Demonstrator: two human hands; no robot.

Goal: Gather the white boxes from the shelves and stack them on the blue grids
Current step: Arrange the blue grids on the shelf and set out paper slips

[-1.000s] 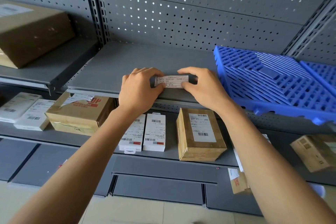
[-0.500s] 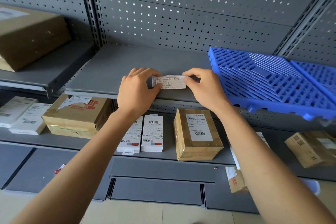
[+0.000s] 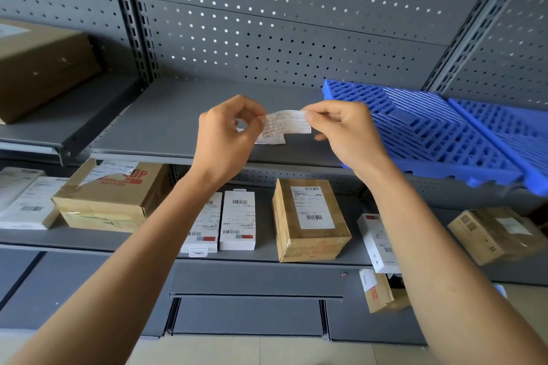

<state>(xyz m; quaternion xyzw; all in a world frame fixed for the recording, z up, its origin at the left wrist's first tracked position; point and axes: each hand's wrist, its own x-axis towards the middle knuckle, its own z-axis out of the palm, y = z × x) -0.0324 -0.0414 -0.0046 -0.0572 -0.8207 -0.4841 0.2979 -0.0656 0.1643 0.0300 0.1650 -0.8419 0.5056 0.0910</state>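
Beyond the fingers, the big gray shelf [image 3: 178, 115] is waiting, and the blue grids [image 3: 430, 133] are sitting on it just past the right hand's knuckles. Below the wrists, white boxes [image 3: 237, 219] are lying on a lower shelf beside brown ones. The left hand [image 3: 228, 136] and the right hand [image 3: 347, 130] are each pinching one end of a small paper label [image 3: 281, 126], which is bending between the fingertips. It looks best to be putting the label aside gently, then reaching down for the white boxes.
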